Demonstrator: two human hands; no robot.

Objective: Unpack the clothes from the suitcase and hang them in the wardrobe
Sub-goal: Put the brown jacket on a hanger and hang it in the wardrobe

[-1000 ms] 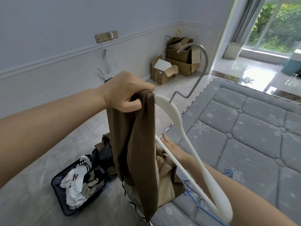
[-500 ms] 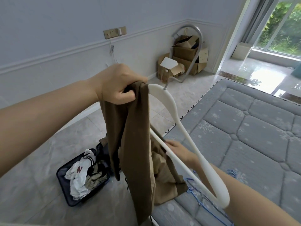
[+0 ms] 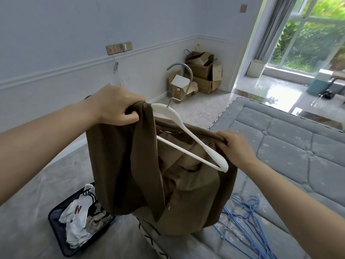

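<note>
Hands (image 3: pixel 115 107) (image 3: pixel 233 146) each grip brown garment (image 3: pixel 141 165) | suitcase (image 3: pixel 61 238) floor-left | blue hangers (image 3: pixel 242 217) on mattress (image 3: pixel 298 146)

Cardboard boxes (image 3: pixel 202 75) by wall — mattress (image 3: pixel 291 146) at right.

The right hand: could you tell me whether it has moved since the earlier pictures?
Yes. The right hand has come up from beneath the white hanger, where it sat low near the mattress edge, and now grips the brown garment at the hanger's right end.

Red letter "N" on white garment (image 3: pixel 77 210) in suitcase (image 3: pixel 56 232); no other text legible.
</note>
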